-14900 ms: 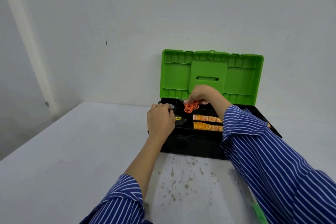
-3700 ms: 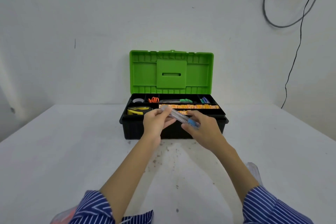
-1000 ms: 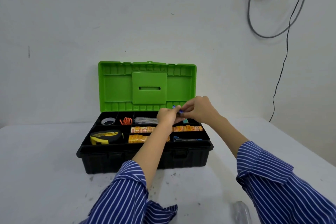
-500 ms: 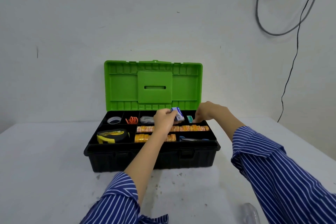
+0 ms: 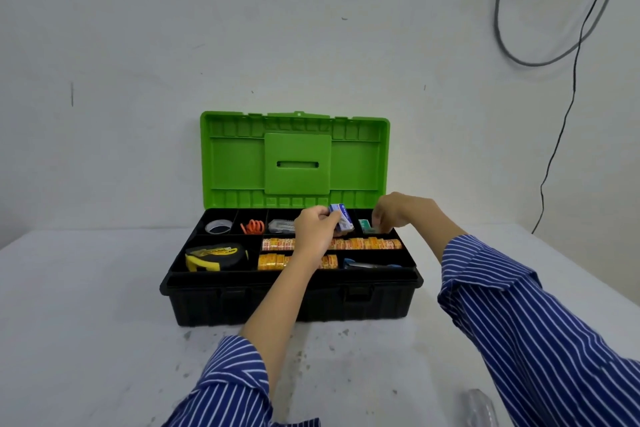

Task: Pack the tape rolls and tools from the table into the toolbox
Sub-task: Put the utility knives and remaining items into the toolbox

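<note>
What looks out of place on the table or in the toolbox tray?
A clear plastic item lies on the table at the bottom right, apart from the toolbox. Inside the tray nothing looks spilled or askew.

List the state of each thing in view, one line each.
toolbox: open, lid upright
left hand: holding small blue-and-white box above the tray
right hand: fingers down in the back right compartment
tape measure: lying in its compartment
</note>
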